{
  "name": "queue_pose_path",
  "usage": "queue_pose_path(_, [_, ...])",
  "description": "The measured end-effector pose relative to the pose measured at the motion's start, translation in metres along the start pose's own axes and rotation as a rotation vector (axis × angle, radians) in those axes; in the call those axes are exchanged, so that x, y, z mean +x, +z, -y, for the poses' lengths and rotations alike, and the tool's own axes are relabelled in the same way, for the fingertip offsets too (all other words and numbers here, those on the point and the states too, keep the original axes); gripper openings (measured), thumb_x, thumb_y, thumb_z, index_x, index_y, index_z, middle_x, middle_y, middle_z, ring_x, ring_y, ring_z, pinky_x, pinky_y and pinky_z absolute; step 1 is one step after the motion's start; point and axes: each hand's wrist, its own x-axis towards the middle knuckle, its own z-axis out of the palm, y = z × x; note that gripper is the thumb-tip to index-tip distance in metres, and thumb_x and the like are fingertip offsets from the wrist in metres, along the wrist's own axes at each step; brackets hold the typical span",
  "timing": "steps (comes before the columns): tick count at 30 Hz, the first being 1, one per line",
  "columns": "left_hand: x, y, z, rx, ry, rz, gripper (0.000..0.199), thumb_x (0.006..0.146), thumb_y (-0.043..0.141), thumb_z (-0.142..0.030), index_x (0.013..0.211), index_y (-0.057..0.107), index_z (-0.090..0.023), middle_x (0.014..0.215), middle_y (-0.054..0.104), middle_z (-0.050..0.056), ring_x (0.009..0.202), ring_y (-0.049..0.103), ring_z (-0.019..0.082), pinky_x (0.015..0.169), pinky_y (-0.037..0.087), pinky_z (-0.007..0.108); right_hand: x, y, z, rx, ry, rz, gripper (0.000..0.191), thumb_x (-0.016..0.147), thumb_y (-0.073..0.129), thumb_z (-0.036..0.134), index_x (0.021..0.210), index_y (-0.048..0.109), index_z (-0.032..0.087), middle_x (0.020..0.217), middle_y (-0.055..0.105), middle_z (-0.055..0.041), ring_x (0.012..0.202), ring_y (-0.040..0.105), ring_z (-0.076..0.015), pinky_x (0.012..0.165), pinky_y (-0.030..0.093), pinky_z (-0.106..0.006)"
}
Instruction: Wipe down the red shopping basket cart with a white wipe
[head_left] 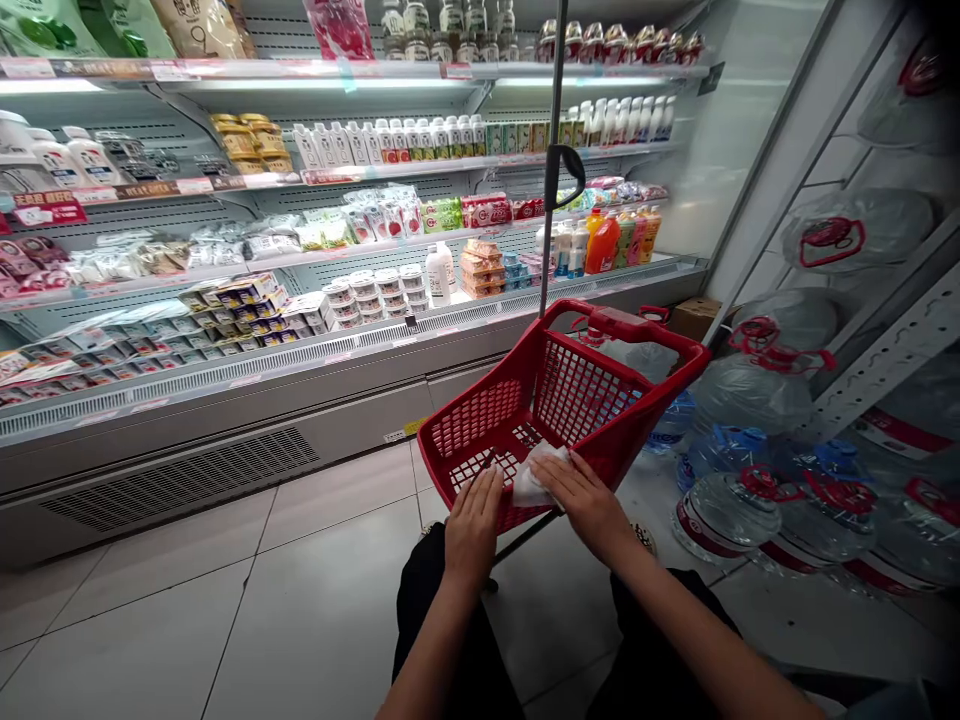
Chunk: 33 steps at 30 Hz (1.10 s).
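A red plastic shopping basket (660, 385) on wheels stands tilted on the floor in front of me, its tall handle pole (553, 150) rising up. My left hand (472, 525) lies flat on the basket's near rim, fingers together. My right hand (581, 500) presses a white cloth (534, 478) against the same near rim, just right of the left hand. The basket looks empty inside.
A long open chiller (300, 330) with shelves of dairy, packets and bottles runs along the left and back. Large water jugs (731, 510) are stacked on the floor and racks at the right. A cardboard box (694, 315) sits behind the basket. Pale floor tiles lie at the left.
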Motion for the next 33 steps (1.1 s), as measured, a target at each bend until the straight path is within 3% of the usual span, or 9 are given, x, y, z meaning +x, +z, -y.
queue_pose_path(6, [-0.003,-0.007,0.036,-0.006,0.005,-0.027,0.071,0.100,0.034,-0.002,0.167,0.029,-0.025,0.161,0.052,0.006,0.147,0.052,0.020,0.124,0.045,0.044,-0.010,-0.028,-0.065,-0.096,0.099,-0.016,0.082,0.089,0.035,-0.004,0.166,0.034,0.023,0.155,0.060,-0.0051,0.146,0.053,-0.0202,0.132,0.025,-0.052])
queue_pose_path(9, [0.009,-0.004,0.017,0.004,-0.092,-0.057,0.062,0.106,0.040,-0.015,0.167,0.030,-0.022,0.161,0.052,0.010,0.149,0.050,0.025,0.124,0.044,0.049,-0.007,-0.024,-0.049,-0.093,0.088,-0.018,0.078,0.090,0.037,-0.001,0.165,0.037,0.021,0.155,0.061,-0.0064,0.145,0.053,-0.0212,0.131,0.026,-0.050])
queue_pose_path(14, [0.027,0.000,-0.027,-0.063,0.009,-0.027,0.063,0.108,0.041,-0.021,0.169,0.024,-0.027,0.167,0.043,0.001,0.155,0.042,0.023,0.127,0.038,0.046,0.002,-0.018,-0.009,-0.053,0.036,0.019,0.084,0.087,0.037,-0.002,0.167,0.031,0.023,0.160,0.055,-0.0036,0.149,0.049,-0.0185,0.132,0.023,-0.047])
queue_pose_path(16, [0.026,-0.002,-0.028,-0.072,0.006,-0.025,0.063,0.109,0.041,-0.021,0.169,0.023,-0.030,0.167,0.043,-0.001,0.153,0.044,0.022,0.126,0.039,0.045,-0.004,-0.032,-0.015,-0.068,0.037,0.030,0.089,0.085,0.037,-0.003,0.168,0.028,0.027,0.160,0.055,-0.0014,0.148,0.050,-0.0169,0.133,0.020,-0.047])
queue_pose_path(20, [0.021,-0.010,-0.020,-0.107,0.015,-0.045,0.061,0.108,0.047,-0.026,0.166,0.032,-0.030,0.164,0.048,0.003,0.149,0.049,0.024,0.124,0.042,0.045,-0.031,-0.080,-0.057,-0.179,0.160,-0.015,0.088,0.087,0.037,-0.002,0.168,0.029,0.030,0.160,0.055,-0.0014,0.146,0.053,-0.0189,0.134,0.017,-0.050])
queue_pose_path(23, [0.029,-0.014,-0.032,-0.139,-0.042,-0.087,0.053,0.107,0.051,-0.031,0.159,0.044,-0.026,0.161,0.052,0.007,0.146,0.053,0.028,0.122,0.044,0.048,-0.048,-0.103,-0.077,-0.242,0.268,-0.058,0.083,0.089,0.039,0.000,0.167,0.033,0.030,0.159,0.056,-0.0024,0.148,0.051,-0.0227,0.133,0.019,-0.053])
queue_pose_path(25, [0.041,-0.013,-0.052,-0.172,-0.027,-0.091,0.051,0.108,0.049,-0.032,0.157,0.046,-0.021,0.162,0.051,0.009,0.148,0.051,0.028,0.123,0.043,0.048,-0.050,-0.103,-0.075,-0.259,0.273,-0.080,0.081,0.090,0.039,0.001,0.167,0.033,0.028,0.157,0.058,-0.0039,0.148,0.051,-0.0238,0.132,0.022,-0.053])
queue_pose_path(29, [0.064,-0.003,-0.090,-0.277,0.170,-0.044,0.058,0.109,0.043,-0.030,0.165,0.032,-0.020,0.168,0.043,0.006,0.156,0.040,0.021,0.131,0.031,0.045,-0.037,-0.082,-0.050,-0.225,0.173,-0.033,0.078,0.092,0.038,0.002,0.167,0.032,0.025,0.154,0.061,-0.0052,0.145,0.055,-0.0232,0.130,0.029,-0.050])
queue_pose_path(33, [0.071,0.008,-0.088,-0.329,0.219,0.006,0.065,0.110,0.042,-0.029,0.170,0.017,-0.023,0.169,0.041,0.005,0.157,0.036,0.020,0.133,0.026,0.045,-0.032,-0.083,-0.055,-0.183,0.123,0.022,0.076,0.091,0.039,0.003,0.164,0.040,0.026,0.154,0.061,-0.0038,0.143,0.056,-0.0212,0.130,0.030,-0.049])
